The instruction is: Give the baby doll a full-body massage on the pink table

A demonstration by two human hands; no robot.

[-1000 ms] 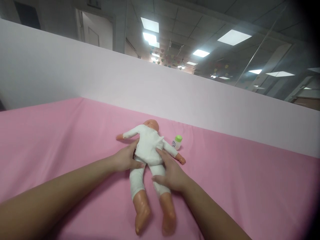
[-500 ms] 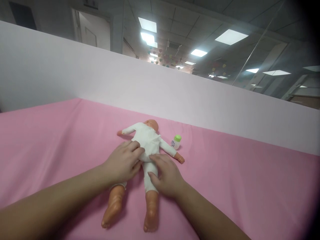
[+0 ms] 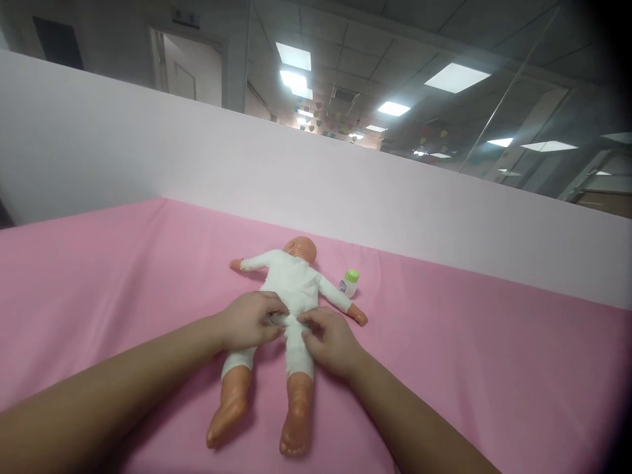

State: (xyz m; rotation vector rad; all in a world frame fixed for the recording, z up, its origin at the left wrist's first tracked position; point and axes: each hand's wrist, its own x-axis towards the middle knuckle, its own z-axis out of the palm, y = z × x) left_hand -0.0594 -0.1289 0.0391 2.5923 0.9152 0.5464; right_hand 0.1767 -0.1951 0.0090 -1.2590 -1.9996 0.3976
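Observation:
A baby doll (image 3: pixel 296 283) in a white bodysuit lies with its arms spread, its head away from me and its bare feet towards me. At its waist, my left hand (image 3: pixel 254 319) has bent fingers and thumb closing on the white fabric from the left. Opposite it, my right hand (image 3: pixel 330 339) takes the fabric at the doll's hip, thumb below the fingers. The fingertips of both hands are close together over the lower belly. Part of the left thigh area is hidden beneath my left hand.
Beyond the doll's right-side arm stands a small white bottle with a green cap (image 3: pixel 349 283). A pink cover (image 3: pixel 469 368) lies under everything. Behind it rises a low white wall (image 3: pixel 296 171) with glass above.
My left hand has moved down slightly from the doll's belly to its waist. The white fabric over the belly now lies flatter, and the doll's legs have shifted a little.

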